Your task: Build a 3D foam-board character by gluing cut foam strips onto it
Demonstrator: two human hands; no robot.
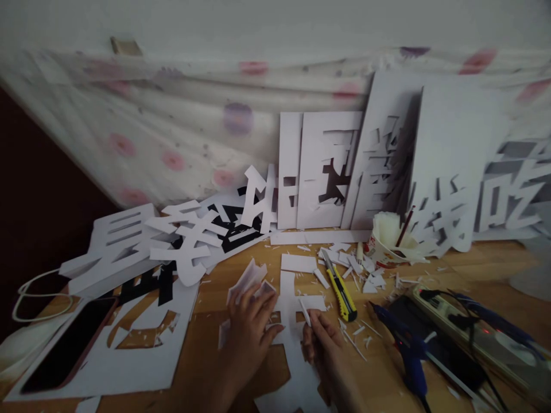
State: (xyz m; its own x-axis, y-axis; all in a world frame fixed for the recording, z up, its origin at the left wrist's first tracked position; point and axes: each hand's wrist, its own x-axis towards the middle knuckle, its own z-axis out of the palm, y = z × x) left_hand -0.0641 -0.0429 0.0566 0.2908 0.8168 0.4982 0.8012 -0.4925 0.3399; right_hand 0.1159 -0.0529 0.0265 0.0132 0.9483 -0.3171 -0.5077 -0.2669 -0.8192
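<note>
My left hand (248,327) grips a bunch of small white foam-board pieces (249,278), fanned up from its fingers. It rests over a large white cut-out character (297,321) lying flat on the wooden table (383,373). My right hand (321,338) pinches a thin white strip (305,311) just above that character. A yellow utility knife (340,289) lies a little to the right of both hands.
White cut-out characters and boards (327,172) lean on the cloth-covered wall behind. A blue glue gun (404,350) and a power strip (473,330) lie at right. A paper cup (387,241) holds scraps. A dark phone (69,347) lies on a cut sheet at left.
</note>
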